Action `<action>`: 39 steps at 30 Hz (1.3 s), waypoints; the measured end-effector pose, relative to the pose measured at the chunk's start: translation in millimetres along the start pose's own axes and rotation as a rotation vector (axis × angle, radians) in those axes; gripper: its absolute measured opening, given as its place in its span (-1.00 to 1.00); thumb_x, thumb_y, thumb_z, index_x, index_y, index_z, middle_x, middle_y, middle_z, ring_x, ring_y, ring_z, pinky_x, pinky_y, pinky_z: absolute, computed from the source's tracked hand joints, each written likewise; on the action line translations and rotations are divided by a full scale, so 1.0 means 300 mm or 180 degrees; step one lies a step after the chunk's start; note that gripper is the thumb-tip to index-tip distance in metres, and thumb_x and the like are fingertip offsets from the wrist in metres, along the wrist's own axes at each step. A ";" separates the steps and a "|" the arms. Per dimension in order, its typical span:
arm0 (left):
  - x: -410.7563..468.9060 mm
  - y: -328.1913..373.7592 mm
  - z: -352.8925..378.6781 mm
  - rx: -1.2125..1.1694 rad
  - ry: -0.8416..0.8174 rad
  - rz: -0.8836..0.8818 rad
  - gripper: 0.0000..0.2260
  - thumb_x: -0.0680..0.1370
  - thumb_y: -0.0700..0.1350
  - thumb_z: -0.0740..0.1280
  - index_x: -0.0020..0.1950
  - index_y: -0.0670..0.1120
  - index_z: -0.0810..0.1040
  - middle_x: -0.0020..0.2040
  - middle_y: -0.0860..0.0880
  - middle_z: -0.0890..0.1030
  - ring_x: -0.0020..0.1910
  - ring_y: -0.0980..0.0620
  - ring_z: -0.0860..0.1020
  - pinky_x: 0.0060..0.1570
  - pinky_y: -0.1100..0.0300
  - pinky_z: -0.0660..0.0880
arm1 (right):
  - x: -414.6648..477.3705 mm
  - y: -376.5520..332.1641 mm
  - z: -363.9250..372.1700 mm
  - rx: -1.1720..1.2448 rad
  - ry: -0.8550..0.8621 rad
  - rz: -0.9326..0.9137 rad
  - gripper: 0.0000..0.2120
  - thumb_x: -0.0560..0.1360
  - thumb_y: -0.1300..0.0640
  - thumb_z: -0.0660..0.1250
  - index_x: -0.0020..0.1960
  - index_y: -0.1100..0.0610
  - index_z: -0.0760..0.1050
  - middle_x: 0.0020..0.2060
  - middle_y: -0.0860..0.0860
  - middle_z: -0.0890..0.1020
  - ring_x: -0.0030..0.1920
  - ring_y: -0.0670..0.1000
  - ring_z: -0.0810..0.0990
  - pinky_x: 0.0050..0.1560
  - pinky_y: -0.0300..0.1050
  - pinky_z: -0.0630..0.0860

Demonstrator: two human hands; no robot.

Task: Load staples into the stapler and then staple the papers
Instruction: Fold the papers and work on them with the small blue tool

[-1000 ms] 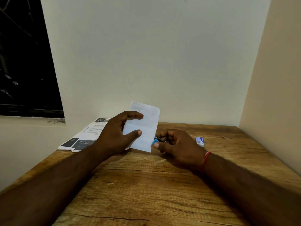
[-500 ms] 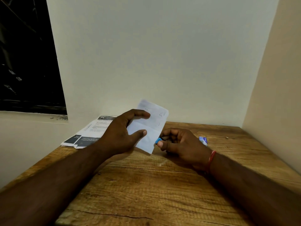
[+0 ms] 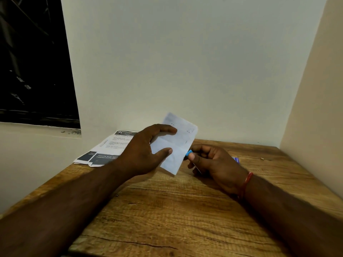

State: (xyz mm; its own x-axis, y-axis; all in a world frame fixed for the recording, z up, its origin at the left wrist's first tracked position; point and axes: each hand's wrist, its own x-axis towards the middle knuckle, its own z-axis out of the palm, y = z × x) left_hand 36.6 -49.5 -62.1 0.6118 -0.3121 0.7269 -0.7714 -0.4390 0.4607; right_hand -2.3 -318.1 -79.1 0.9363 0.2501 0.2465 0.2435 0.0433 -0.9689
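Note:
My left hand (image 3: 143,151) holds a folded white paper (image 3: 176,145) upright above the wooden table (image 3: 176,210), thumb on its front and fingers over its top edge. A few small staple marks show near the paper's upper edge. My right hand (image 3: 213,164) grips a small blue stapler (image 3: 189,154) at the paper's right edge; only the stapler's blue tip shows past my thumb, the rest is hidden in my fingers.
Printed sheets (image 3: 105,149) lie flat at the table's back left, by the wall. A small blue and white staple box (image 3: 236,159) sits behind my right hand. A tiny brown speck (image 3: 262,159) lies further right. Walls close off the back and right.
The paper has tilted to the right in my left hand. My right hand with the stapler stays at the paper's right edge.

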 end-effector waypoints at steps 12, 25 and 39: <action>-0.004 0.023 -0.005 0.0195 0.0297 0.0234 -0.41 0.49 -0.07 0.72 0.49 0.13 0.63 0.39 0.47 0.54 0.37 0.47 0.53 0.30 0.48 0.47 | 0.002 0.011 0.003 -0.0104 0.0028 -0.0039 -0.60 0.39 0.15 0.71 0.22 0.04 0.79 0.17 0.17 0.82 0.10 0.10 0.76 0.13 -0.04 0.70; -0.006 0.043 0.005 0.0191 0.0219 0.0511 -0.42 0.52 -0.07 0.71 0.51 0.06 0.63 0.36 0.21 0.66 0.37 0.24 0.62 0.33 0.35 0.50 | -0.004 0.006 0.007 -0.0234 -0.0060 -0.0140 -0.64 0.54 0.24 0.61 0.32 0.10 0.76 0.21 0.17 0.81 0.20 0.21 0.80 0.17 -0.02 0.75; 0.003 0.014 0.009 0.0257 0.0395 0.0424 -0.40 0.51 -0.05 0.71 0.51 0.13 0.62 0.40 0.41 0.56 0.39 0.40 0.54 0.36 0.46 0.43 | 0.002 0.001 0.011 -0.1008 0.0444 -0.0210 -0.61 0.40 0.08 0.75 0.19 -0.12 0.79 0.05 0.04 0.85 0.08 0.19 0.81 0.19 0.19 0.74</action>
State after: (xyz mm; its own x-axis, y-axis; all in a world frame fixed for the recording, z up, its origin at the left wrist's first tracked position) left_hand 34.4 -53.9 -60.8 0.4750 -0.2680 0.8382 -0.8244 -0.4686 0.3174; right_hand -2.5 -314.9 -79.5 0.9362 0.1212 0.3299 0.3505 -0.2526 -0.9019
